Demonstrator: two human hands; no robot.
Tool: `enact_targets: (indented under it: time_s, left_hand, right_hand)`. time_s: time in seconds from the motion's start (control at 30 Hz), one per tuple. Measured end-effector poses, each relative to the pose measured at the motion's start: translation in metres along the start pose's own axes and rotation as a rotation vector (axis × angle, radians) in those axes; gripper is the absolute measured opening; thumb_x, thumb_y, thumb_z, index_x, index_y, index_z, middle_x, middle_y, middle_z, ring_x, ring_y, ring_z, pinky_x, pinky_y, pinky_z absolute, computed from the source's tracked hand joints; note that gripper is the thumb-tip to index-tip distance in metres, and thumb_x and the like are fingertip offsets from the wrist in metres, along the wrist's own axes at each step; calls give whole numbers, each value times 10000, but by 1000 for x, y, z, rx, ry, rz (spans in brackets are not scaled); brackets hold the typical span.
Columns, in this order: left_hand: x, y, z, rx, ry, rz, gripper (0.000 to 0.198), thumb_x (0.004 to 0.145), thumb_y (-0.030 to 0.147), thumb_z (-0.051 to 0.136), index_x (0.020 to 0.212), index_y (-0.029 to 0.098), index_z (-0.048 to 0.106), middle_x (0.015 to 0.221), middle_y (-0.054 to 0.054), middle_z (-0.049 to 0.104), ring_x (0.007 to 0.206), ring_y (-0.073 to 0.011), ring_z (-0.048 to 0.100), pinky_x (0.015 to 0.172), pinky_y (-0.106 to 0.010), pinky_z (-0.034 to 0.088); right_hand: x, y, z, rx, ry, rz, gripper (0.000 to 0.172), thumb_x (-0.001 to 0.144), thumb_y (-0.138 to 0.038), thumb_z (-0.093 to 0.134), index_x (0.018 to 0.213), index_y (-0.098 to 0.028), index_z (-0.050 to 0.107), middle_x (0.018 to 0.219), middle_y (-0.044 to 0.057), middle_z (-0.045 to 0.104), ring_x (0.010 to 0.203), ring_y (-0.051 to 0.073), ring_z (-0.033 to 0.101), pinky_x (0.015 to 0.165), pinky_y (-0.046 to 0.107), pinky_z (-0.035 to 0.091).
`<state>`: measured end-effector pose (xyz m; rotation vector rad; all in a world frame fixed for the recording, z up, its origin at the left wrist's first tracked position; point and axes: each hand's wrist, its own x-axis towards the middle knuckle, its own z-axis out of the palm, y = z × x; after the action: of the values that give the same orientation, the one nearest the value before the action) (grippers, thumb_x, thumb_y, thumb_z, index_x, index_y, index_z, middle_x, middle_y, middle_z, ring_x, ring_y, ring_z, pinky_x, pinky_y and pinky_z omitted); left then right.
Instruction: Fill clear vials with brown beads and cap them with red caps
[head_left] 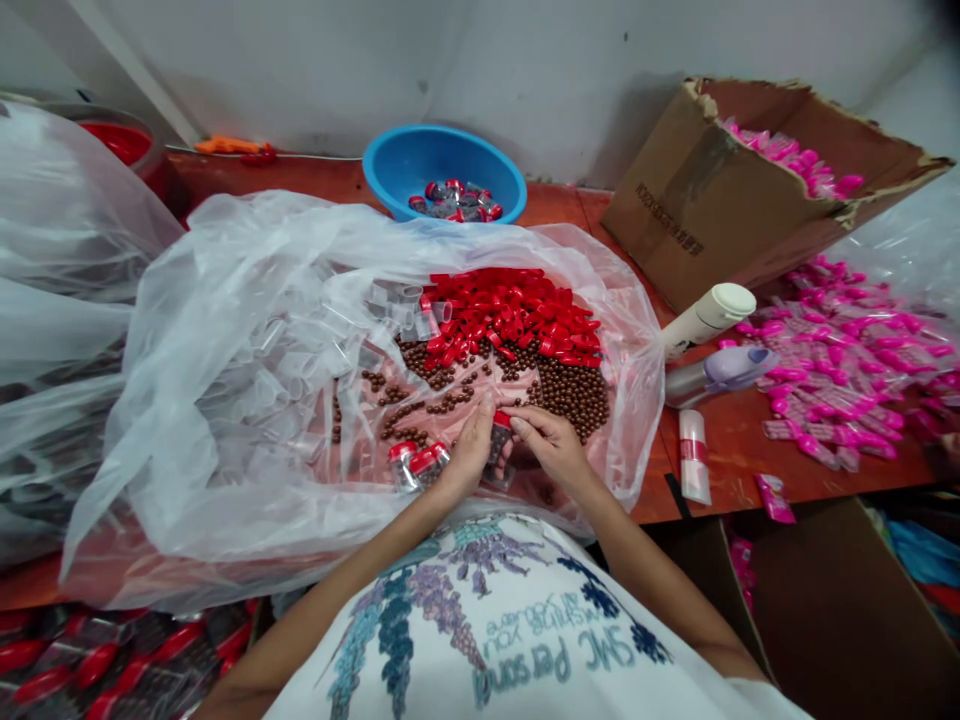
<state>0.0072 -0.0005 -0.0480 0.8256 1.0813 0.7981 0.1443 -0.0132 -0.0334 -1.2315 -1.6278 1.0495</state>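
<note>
Between my two hands is a small clear container with a red cap (pixel 502 420), dark balls showing inside it. My left hand (pixel 474 440) is closed around its left side. The fingers of my right hand (pixel 553 440) are pinched at the red cap. Just left of my hands lie a few capped containers (pixel 418 460). Beyond my hands are loose brown balls (pixel 574 395) and a heap of red caps (pixel 517 315). Clear empty tubes (pixel 277 380) are piled to the left. All of this lies on a translucent plastic bag (pixel 187 500).
A blue basin (pixel 445 150) with capped containers stands at the back. A cardboard box (pixel 675 200) of pink items is at right, beside a pink pile (pixel 840 360). Two bottles, one white (pixel 709 315) and one lilac-topped (pixel 720 375), stand near the bag's right edge.
</note>
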Motion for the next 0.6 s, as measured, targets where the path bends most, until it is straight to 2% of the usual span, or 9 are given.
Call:
enact_targets:
  time_s: [0.17, 0.23, 0.3, 0.43, 0.47, 0.53, 0.6]
  left_hand:
    - [-4, 7, 4, 23, 14, -3, 669, 812, 718, 299, 954, 150, 621, 519, -13, 532, 350, -109, 436, 299, -218, 334]
    - [-4, 10, 6, 19, 18, -7, 668, 810, 719, 307, 967, 152, 623, 494, 0, 501, 346, -110, 423, 301, -221, 324]
    - [-5, 12, 6, 13, 34, 18, 650, 821, 703, 312, 998, 156, 615, 483, 13, 479, 362, -113, 427, 324, -222, 335]
    - [-4, 13, 1, 32, 56, 120, 526, 859, 609, 383, 1063, 169, 585, 561, 17, 522, 474, -118, 493, 438, -222, 406]
    - [-3, 12, -1, 43, 54, 129, 489, 860, 582, 413, 1054, 168, 586, 579, 17, 531, 492, -119, 499, 459, -224, 415]
    - [-1, 9, -6, 63, 52, 124, 438, 856, 540, 450, 1033, 166, 594, 598, 14, 546, 510, -123, 507, 479, -230, 422]
    - [1, 7, -12, 68, 73, 116, 432, 858, 527, 450, 1057, 174, 599, 612, 6, 568, 517, -130, 521, 482, -233, 426]
  right_hand:
    - [-7, -5, 6, -150, 148, -34, 265, 924, -282, 473, 1113, -246, 655, 1026, 43, 691, 942, 179, 640, 867, 324, 484]
    - [-8, -7, 8, -203, 144, -80, 277, 935, -273, 450, 1136, -242, 638, 1049, 49, 685, 964, 178, 632, 878, 326, 478]
    - [-9, -7, 9, -256, 84, -147, 307, 916, -303, 492, 1197, -232, 593, 1119, 63, 659, 1029, 189, 605, 916, 339, 461]
    - [-13, -3, 13, -353, -4, -190, 707, 747, -438, 698, 1342, -169, 428, 1256, 127, 559, 1138, 239, 533, 971, 370, 428]
    - [-14, -2, 14, -365, -14, -184, 758, 723, -457, 715, 1351, -160, 410, 1261, 132, 551, 1140, 240, 530, 972, 365, 427]
    - [-11, 2, 11, -384, -71, -188, 724, 750, -469, 687, 1347, -167, 411, 1256, 117, 557, 1138, 224, 530, 972, 341, 421]
    - [-3, 7, 3, -428, -128, -192, 552, 859, -436, 567, 1334, -190, 432, 1261, 90, 562, 1143, 193, 524, 971, 310, 409]
